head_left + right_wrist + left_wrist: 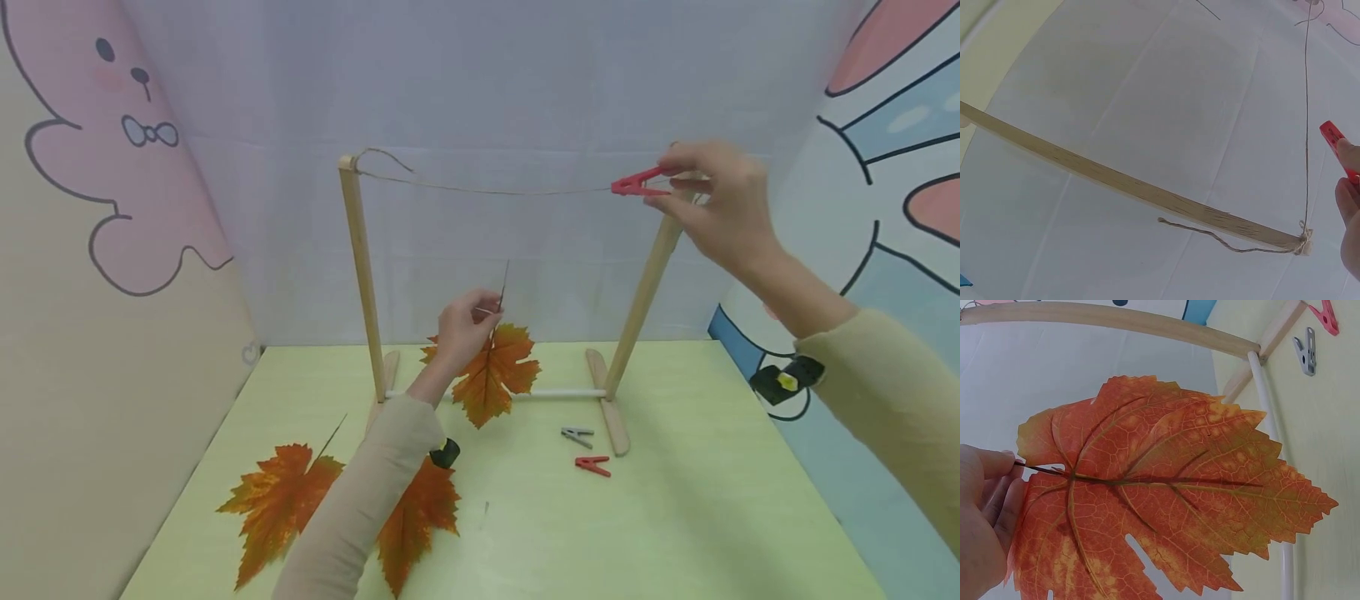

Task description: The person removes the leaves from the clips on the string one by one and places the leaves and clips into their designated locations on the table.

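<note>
My left hand (467, 327) pinches the thin dark stem of an orange artificial maple leaf (1166, 481), which hangs below the fingers between two wooden posts. My right hand (720, 187) is raised near the top of the right post and pinches a red clothespin (636, 182) by its handles. In the head view the clothespin overlaps the twine (487, 192) strung between the posts. In the right wrist view the clothespin stands to the side of the twine, apart from it in that picture. Whether its tip touches the twine I cannot tell.
Two more orange leaves lie on the table at the left, one leaf (281, 500) in full sight, another leaf (420, 521) partly under my left sleeve. A grey clothespin (577, 436) and a second red clothespin (593, 466) lie near the right wooden foot (609, 408). A white bar (558, 392) joins the posts.
</note>
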Demonstrator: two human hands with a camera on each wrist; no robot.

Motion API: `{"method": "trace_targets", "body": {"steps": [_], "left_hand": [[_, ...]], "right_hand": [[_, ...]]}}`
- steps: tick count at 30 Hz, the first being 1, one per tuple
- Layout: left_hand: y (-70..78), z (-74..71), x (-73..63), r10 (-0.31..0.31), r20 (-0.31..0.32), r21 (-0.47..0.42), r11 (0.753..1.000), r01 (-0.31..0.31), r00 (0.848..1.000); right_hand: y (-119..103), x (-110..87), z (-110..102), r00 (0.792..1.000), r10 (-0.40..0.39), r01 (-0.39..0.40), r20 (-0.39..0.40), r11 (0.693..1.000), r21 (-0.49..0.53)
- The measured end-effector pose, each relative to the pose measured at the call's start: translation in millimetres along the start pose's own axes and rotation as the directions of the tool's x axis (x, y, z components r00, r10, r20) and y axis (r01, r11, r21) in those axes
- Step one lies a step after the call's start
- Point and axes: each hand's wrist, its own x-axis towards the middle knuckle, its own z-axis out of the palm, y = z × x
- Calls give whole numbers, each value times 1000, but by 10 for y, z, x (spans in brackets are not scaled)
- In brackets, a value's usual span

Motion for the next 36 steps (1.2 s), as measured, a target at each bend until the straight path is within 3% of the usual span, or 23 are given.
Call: {"method": "trace_targets", "body": {"steps": [11, 19, 30, 36], "left_hand": [[-228, -141, -177, -57, 5, 59, 997, 57, 998], [-329, -229, -283, -130, 24, 51, 990, 128, 991], [-439, -312, -478, -214, 66, 36, 977, 212, 975], [-528, -338, -559, -233, 46, 52, 972, 231, 971]], "right_hand": [[21, -192, 81, 993, -70, 68, 98, 997, 22], [102, -380, 162, 989, -35, 27, 143, 998, 57], [257, -679, 352, 978, -44, 28, 202, 996, 82], [232, -862, 454, 978, -36, 1, 205, 986, 169]]}}
